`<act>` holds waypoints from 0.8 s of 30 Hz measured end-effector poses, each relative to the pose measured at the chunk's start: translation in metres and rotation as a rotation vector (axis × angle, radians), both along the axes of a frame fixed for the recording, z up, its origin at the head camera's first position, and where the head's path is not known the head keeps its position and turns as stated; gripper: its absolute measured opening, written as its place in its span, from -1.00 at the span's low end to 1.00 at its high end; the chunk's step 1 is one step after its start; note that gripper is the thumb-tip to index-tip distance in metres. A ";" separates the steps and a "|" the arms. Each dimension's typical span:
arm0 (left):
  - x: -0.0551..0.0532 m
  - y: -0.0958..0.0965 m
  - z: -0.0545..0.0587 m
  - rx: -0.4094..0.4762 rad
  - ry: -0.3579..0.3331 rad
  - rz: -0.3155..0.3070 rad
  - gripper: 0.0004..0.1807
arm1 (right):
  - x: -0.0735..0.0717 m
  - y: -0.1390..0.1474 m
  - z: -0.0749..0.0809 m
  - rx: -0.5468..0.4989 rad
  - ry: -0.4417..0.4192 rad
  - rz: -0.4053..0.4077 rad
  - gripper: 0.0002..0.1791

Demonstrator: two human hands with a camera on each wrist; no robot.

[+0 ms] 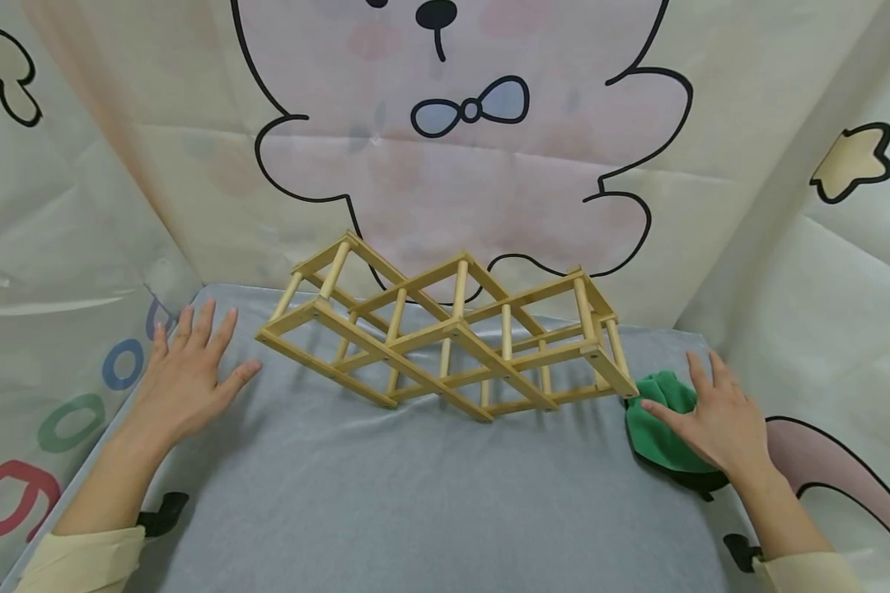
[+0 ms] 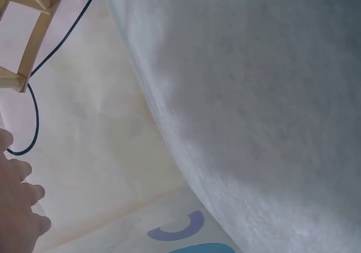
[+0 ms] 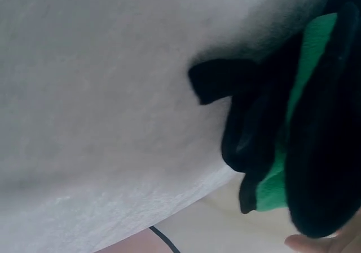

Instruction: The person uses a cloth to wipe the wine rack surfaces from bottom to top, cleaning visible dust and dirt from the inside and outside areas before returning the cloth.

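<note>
A wooden folding lattice rack (image 1: 456, 329) stands spread out in zigzag diamonds on the grey cloth, its crossed slats joined by round dowels. To the left of it, my left hand (image 1: 189, 379) is held with fingers spread and nothing in it; a corner of the rack (image 2: 35, 44) shows in the left wrist view. At the rack's right end lies a soft bundle of green and black fabric (image 1: 660, 432). My right hand (image 1: 730, 424) is over this bundle with its fingers extended, overlapping it in the head view. Black flaps of the fabric (image 3: 321, 151) fill the right wrist view's right side.
A grey cloth (image 1: 445, 502) covers the table. Behind it hangs a backdrop (image 1: 475, 165) printed with a bow-tied cartoon animal, close to the rack. Printed side sheets (image 1: 81, 272) stand at left and right. A dark strap end shows near each sleeve.
</note>
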State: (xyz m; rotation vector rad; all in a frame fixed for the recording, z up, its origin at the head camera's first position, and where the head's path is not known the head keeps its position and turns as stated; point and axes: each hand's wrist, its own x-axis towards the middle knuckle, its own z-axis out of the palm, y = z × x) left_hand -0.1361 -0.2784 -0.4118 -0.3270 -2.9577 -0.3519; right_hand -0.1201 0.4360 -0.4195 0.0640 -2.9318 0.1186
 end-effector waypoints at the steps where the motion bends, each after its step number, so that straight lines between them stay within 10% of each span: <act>1: 0.001 0.000 0.001 0.002 0.012 -0.004 -0.05 | -0.001 0.001 -0.001 0.002 -0.008 -0.004 0.29; 24: 0.003 0.036 0.011 0.207 0.507 -0.259 0.01 | -0.014 0.007 -0.030 -0.069 -0.216 -0.004 0.41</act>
